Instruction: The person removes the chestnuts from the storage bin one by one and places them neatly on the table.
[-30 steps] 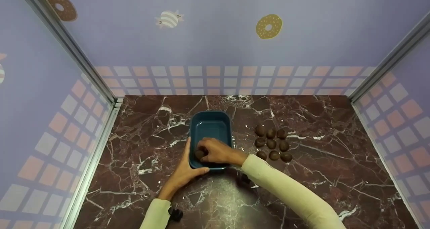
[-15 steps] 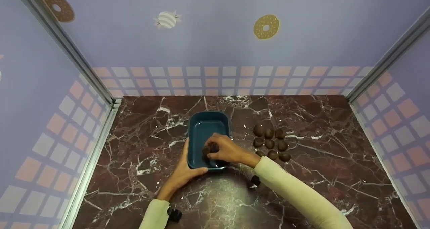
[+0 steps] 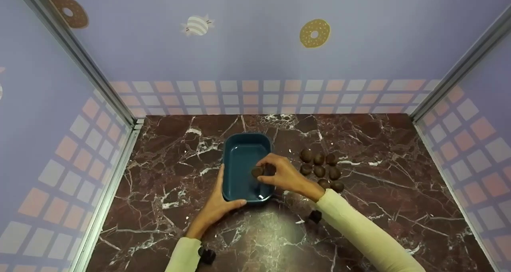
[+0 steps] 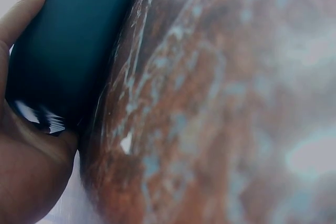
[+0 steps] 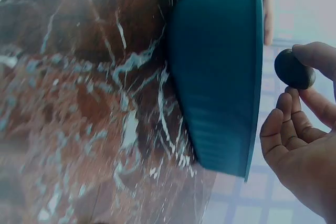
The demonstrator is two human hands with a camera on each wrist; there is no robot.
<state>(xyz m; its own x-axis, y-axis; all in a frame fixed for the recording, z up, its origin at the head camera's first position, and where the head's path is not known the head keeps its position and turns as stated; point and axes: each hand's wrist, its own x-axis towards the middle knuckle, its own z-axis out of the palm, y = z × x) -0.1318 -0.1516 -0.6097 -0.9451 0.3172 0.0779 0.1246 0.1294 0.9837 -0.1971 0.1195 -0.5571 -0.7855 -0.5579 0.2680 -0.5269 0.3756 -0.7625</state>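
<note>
A deep teal dish (image 3: 243, 166) with rounded corners stands on the table. My left hand (image 3: 217, 202) lies against its near left corner, straight fingers along the left side and thumb on the near edge. In the left wrist view the thumb side of the left hand (image 4: 23, 174) meets the dish's outer wall (image 4: 73, 40). My right hand (image 3: 285, 174) pinches a small dark brown chestnut-like ball (image 3: 257, 171) over the right part of the dish. The right wrist view shows this smooth oval ball (image 5: 294, 70) between thumb and fingertips, higher than the rim.
Several similar brown balls (image 3: 319, 171) lie grouped in rows to the right of the dish, some partly behind the right wrist. The marbled table (image 3: 179, 232) is bounded by patterned lilac walls (image 3: 255, 48) at the back and sides.
My right hand has risen from the dish's near left part and moved right, with the brown ball still pinched. My left hand stays at the dish's corner.
</note>
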